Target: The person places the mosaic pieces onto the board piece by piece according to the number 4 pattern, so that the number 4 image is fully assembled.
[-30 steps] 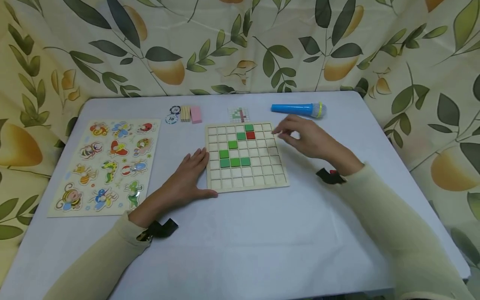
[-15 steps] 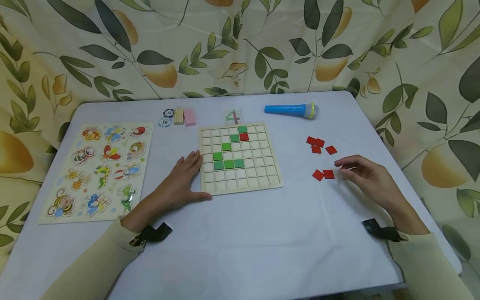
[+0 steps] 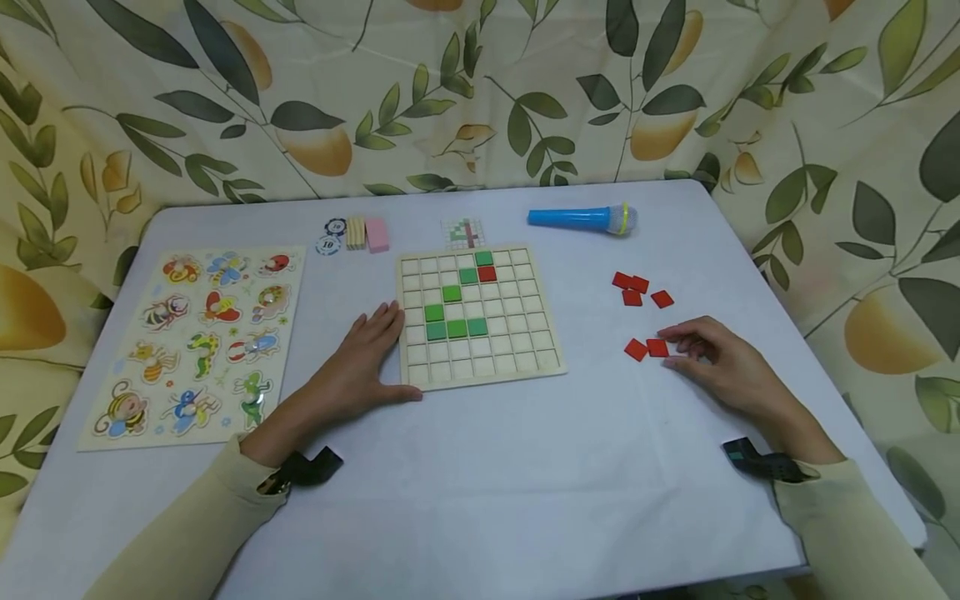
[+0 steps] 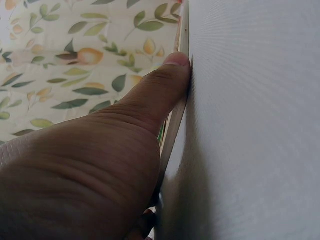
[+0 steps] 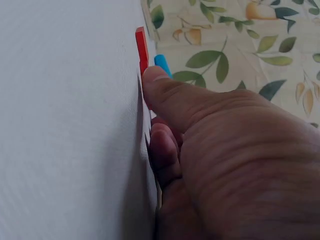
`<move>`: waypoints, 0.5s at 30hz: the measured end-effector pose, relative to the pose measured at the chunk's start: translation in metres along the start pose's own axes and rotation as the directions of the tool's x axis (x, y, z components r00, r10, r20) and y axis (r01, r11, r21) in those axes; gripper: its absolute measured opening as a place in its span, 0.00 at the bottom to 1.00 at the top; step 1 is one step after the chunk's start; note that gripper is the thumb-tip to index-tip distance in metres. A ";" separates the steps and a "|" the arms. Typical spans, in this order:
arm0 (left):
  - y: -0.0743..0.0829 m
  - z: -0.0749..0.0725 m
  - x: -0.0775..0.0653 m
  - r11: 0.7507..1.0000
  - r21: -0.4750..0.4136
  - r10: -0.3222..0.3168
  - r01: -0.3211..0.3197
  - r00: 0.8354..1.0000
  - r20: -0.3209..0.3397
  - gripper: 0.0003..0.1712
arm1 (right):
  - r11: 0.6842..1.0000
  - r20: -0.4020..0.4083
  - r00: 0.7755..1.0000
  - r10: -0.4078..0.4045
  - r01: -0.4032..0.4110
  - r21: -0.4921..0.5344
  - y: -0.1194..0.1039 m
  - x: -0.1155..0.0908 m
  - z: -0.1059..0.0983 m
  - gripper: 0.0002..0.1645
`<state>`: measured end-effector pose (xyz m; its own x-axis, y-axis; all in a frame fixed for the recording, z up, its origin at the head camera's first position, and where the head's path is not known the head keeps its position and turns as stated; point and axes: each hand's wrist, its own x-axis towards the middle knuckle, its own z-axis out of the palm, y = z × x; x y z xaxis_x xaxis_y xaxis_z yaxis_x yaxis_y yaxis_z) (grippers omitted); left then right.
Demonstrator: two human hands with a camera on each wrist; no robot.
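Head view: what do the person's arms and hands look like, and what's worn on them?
The left sleeve and right sleeve are long, plain and pale beige. A black left strap and black right strap sit at the wrists. The left hand and right hand wear no gloves.

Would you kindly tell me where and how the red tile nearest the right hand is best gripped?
Probably by its near and far edges, coming from its right. The red tile lies flat, leaving thin edges to pinch; a second red tile sits close on its left, while the right hand is on its right.
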<state>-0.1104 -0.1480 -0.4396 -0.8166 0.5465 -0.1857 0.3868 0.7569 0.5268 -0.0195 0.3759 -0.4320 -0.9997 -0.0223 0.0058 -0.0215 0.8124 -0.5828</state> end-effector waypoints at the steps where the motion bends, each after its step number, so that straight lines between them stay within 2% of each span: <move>1: 0.000 0.000 0.000 1.000 -0.001 0.002 -0.002 1.000 -0.001 0.74 | 1.000 -0.001 1.000 -0.012 0.012 -0.007 0.000 0.000 0.001 0.23; 6: 0.000 0.001 -0.002 1.000 -0.006 0.004 -0.004 1.000 -0.003 0.74 | 0.998 -0.002 0.999 -0.046 0.046 -0.045 0.000 0.001 0.002 0.20; 15: -0.001 0.001 0.000 1.000 0.014 -0.001 0.001 1.000 -0.003 0.74 | 0.998 -0.005 1.000 -0.017 0.017 -0.067 -0.004 0.001 0.003 0.20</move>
<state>-0.1101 -0.1485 -0.4407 -0.8186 0.5444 -0.1834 0.3916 0.7624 0.5151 -0.0201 0.3705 -0.4323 -0.9992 -0.0332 0.0201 -0.0388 0.8488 -0.5272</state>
